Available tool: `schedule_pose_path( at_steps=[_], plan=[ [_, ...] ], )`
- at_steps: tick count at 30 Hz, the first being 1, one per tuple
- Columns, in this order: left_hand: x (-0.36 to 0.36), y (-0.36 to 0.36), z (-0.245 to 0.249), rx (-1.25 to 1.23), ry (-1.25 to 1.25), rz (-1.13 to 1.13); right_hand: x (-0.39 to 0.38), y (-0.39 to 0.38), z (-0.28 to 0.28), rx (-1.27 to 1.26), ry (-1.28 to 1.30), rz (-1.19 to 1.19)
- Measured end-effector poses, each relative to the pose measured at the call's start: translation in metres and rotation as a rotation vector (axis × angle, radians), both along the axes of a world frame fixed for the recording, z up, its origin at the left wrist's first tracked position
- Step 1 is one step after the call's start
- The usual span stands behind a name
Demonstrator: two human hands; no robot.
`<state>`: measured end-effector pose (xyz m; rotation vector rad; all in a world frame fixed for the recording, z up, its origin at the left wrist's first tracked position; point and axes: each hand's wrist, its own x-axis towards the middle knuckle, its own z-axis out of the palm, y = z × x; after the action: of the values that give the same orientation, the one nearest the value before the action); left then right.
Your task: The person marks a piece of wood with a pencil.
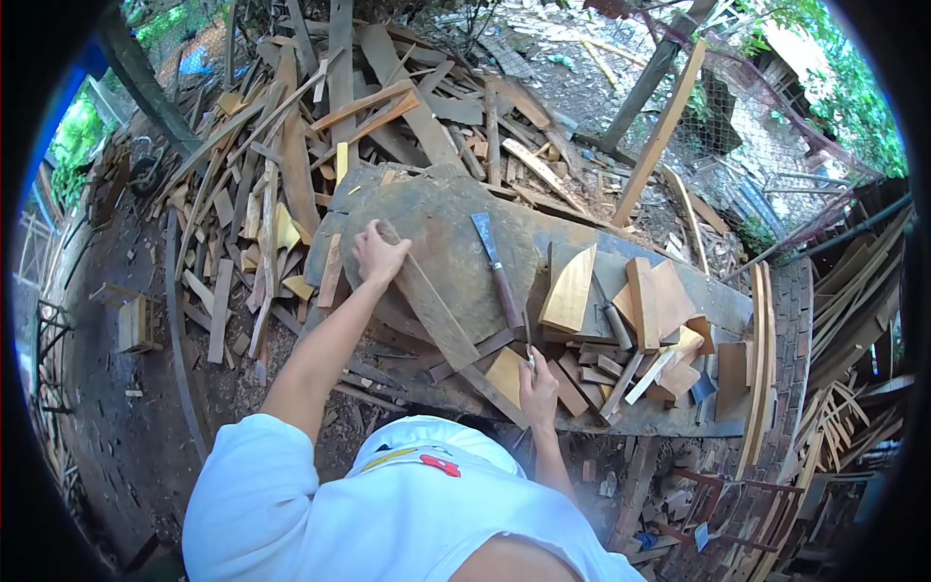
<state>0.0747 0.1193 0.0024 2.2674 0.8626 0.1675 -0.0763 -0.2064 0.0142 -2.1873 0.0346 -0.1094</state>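
Note:
My left hand (pixel 378 255) is closed around the upper end of a long wooden plank (pixel 436 315). The plank lies slanted across the worktable (pixel 388 207), its lower end reaching past the table's near edge. In my right hand (pixel 539 388) is a slim tool with a thin dark tip (pixel 528 328), pointing away from me; its exact kind I cannot make out. Between the hands and farther off lies a wide-bladed chopping tool (pixel 496 264) with a wooden handle. Just right of my right hand are several wood offcuts (pixel 570 388).
A light curved wood block (pixel 570 291), a wooden-handled tool (pixel 615 318) and stacked blocks (pixel 643 296) sit on the table's right half. Behind stands a large scrap wood heap (pixel 291 165). Long curved strips (pixel 756 369) rise at the right end. A post (pixel 145 87) stands left.

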Motion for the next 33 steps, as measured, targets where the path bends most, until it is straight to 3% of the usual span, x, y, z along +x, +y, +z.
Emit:
schedule_pose_path(
  at_steps=[5, 7, 9, 11, 17, 25, 33],
  plan=[
    [-0.055, 0.035, -0.014, -0.218, -0.333, 0.185, -0.005, -0.014, -0.017, 0.041, 0.060, -0.124],
    [-0.077, 0.054, -0.040, -0.149, -0.281, 0.265, -0.002, -0.024, -0.024, 0.058, 0.158, -0.120],
    [-0.107, 0.064, -0.050, -0.606, -0.414, 0.354, -0.001, -0.035, -0.050, 0.059, -0.031, -0.161],
    [-0.124, 0.028, 0.008, -0.734, -0.357, 0.498, 0.002, -0.045, -0.056, 0.117, 0.077, -0.191],
    [-0.173, 0.043, 0.003, -0.705, -0.082, 0.671, -0.003, -0.057, -0.095, 0.267, 0.273, -0.248],
    [-0.189, 0.036, 0.007, -0.724, -0.132, 0.752, 0.003, -0.046, -0.120, 0.191, 0.221, -0.200],
    [-0.184, 0.068, 0.058, -0.819, -0.232, 0.683, 0.016, -0.051, -0.075, 0.268, 0.230, -0.205]
  ],
)
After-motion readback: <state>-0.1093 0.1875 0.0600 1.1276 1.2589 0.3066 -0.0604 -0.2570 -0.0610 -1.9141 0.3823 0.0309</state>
